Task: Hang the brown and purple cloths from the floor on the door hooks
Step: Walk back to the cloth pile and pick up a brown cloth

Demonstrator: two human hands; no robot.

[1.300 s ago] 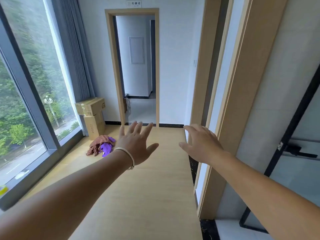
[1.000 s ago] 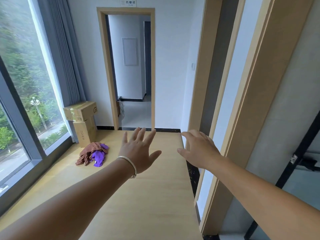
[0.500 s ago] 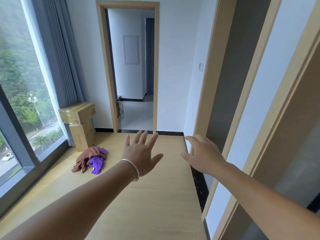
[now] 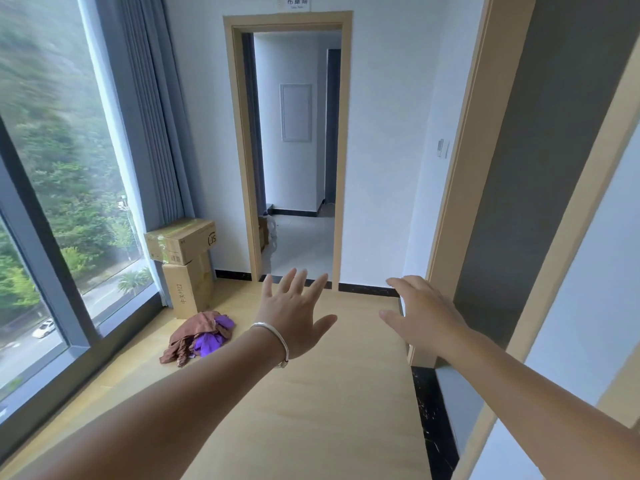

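Observation:
A crumpled brown cloth and a purple cloth lie together in a heap on the wooden floor, close to the window at the left. My left hand, with a silver bangle on the wrist, is stretched out in the air with fingers spread, to the right of the heap and well above it. My right hand is also held out, fingers relaxed and empty, near a wooden door frame. No door hooks are in view.
Two stacked cardboard boxes stand in the corner just behind the cloths. A large window with a grey curtain runs along the left. An open doorway lies straight ahead; a second doorway opens at the right.
The view has moved forward along the corridor, so the cloth heap and boxes are nearer and larger. Both hands stay outstretched and empty in the same pose.

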